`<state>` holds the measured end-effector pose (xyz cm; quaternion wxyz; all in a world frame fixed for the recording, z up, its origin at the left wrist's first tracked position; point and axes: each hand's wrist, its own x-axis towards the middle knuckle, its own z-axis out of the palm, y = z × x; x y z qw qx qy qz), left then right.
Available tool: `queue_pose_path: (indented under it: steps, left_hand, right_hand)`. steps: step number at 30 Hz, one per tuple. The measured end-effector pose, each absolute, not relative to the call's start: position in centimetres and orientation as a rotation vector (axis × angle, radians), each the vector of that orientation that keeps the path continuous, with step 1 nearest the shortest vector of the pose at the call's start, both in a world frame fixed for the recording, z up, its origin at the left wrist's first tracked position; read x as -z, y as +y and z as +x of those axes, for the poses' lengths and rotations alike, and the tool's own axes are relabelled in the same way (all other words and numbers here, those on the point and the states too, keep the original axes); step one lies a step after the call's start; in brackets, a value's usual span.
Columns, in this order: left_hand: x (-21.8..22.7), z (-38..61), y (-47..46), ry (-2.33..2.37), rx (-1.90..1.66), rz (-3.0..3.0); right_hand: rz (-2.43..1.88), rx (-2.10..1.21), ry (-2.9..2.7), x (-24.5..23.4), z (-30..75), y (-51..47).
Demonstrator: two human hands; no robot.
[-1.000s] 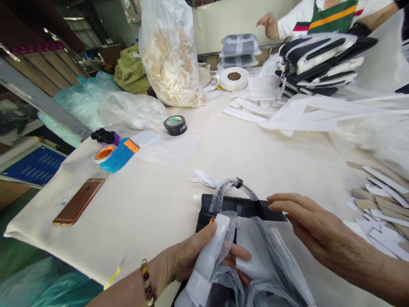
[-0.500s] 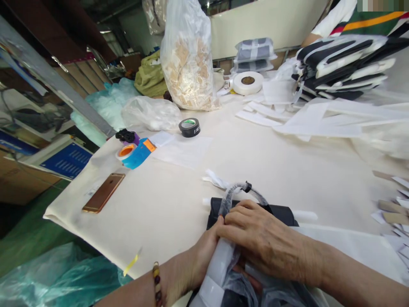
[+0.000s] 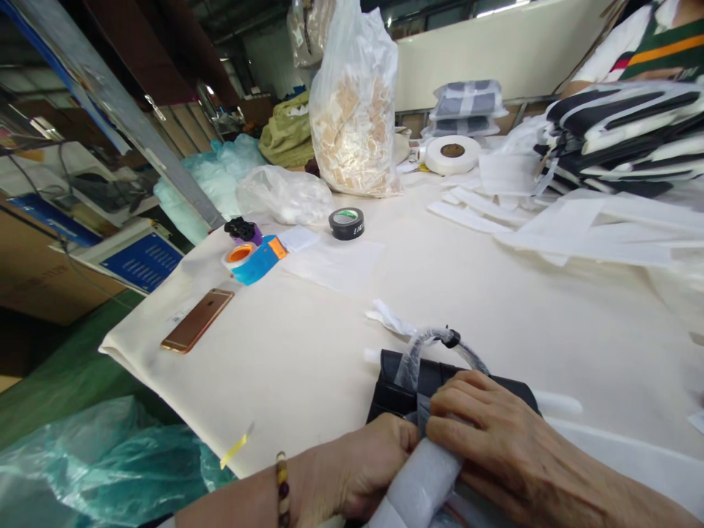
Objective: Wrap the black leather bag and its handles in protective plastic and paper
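Note:
A black handbag (image 3: 410,381) lies flat near the table's front edge, its curved handle (image 3: 440,345) wrapped in clear plastic. My left hand (image 3: 363,469), with a bead bracelet on the wrist, is curled around a white foam roll (image 3: 418,491) and the plastic at the bag's near end. My right hand (image 3: 489,433) presses down over the bag's top edge, fingers bent and pinching the grey plastic wrap beside the left thumb. A scrap of white paper (image 3: 390,319) lies just beyond the bag.
A gold phone (image 3: 198,330) lies near the left table edge. Further back are an orange tape roll with blue dispenser (image 3: 250,258), a black tape roll (image 3: 346,222), a tall plastic bag of scraps (image 3: 355,110), a white tape roll (image 3: 452,154), stacked bags (image 3: 621,132) and another person's striped sleeve (image 3: 654,44).
My right hand slid from the bag's right side onto its top and closed on the wrap beside the left hand. The view has shifted right, and the clear plastic is bunched under both hands.

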<state>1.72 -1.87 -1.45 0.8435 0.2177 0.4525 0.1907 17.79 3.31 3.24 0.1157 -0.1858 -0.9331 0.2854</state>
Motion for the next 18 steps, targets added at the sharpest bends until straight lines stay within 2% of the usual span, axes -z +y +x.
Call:
queue_pose_path:
  steps: [9,13,18]
  left_hand:
    - [1.1,2.1,-2.4,1.228,-0.511,0.872]
    - [0.8,1.7,-2.9,1.238,-0.628,0.855]
    - [-0.1,0.9,-3.4,1.458,-0.537,0.913]
  right_hand:
    - [-0.555,-0.923,-2.739,-3.3,18.4,2.9]
    - [-0.519,-0.909,-2.724,-3.0,18.3,2.6]
    - [-0.442,-0.864,-2.657,-2.7,17.8,2.2]
